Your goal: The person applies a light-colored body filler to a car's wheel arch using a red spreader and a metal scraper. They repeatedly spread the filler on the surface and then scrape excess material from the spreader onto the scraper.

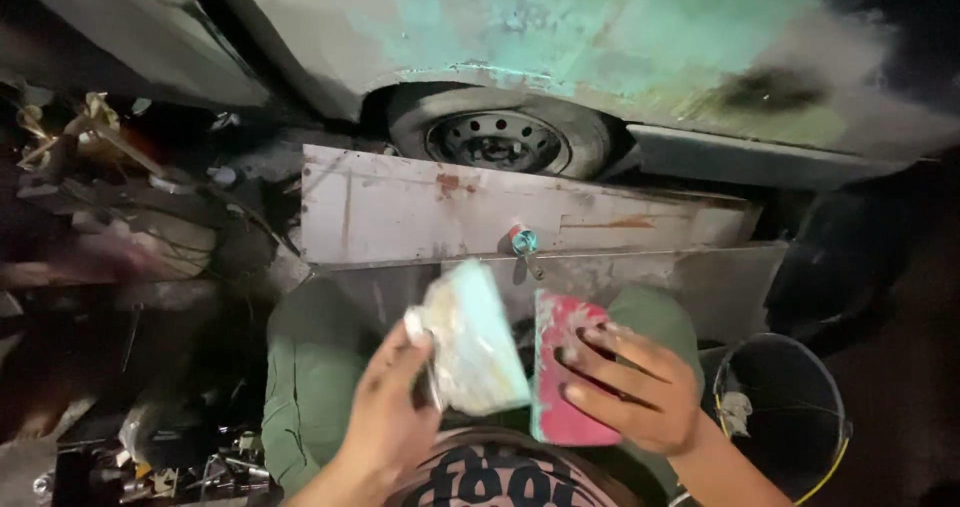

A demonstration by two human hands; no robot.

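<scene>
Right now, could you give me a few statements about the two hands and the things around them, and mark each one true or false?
1. The left hand holds a pale, worn pad. True.
2. The right hand holds a blue pad. False: it holds a pink pad.
3. A car wheel is behind the metal panel. True.
4. The black bucket is left of the person. False: it is on the right.
5. The person's knees are in green trousers. True.
</scene>
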